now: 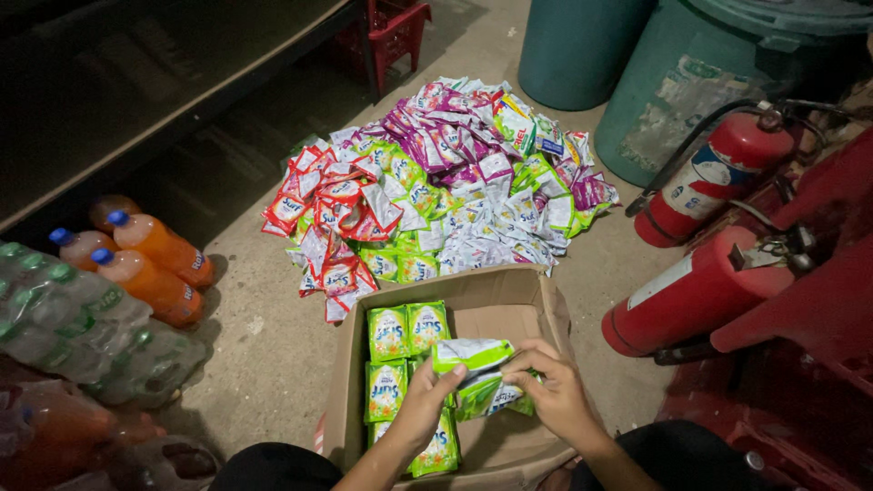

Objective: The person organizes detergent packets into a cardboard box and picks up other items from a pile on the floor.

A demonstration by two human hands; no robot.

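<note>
Both hands hold a strip of green and white sachets [473, 368] over an open cardboard box [500, 305]. My left hand [426, 400] grips the strip's near left end; my right hand [550, 391] pinches its right part. Inside the box, more green sachets [400, 332] lie flat in rows along the left side. Beyond the box, a big heap of sachets [446, 182] in red, purple, green and white covers the concrete floor.
Two red fire extinguishers [709, 182] lie at the right beside red crates [818, 309]. Two teal bins [700, 64] stand at the back. Orange drink bottles [150, 264] and shrink-wrapped clear bottles [82, 327] sit at the left, under a dark shelf [164, 82].
</note>
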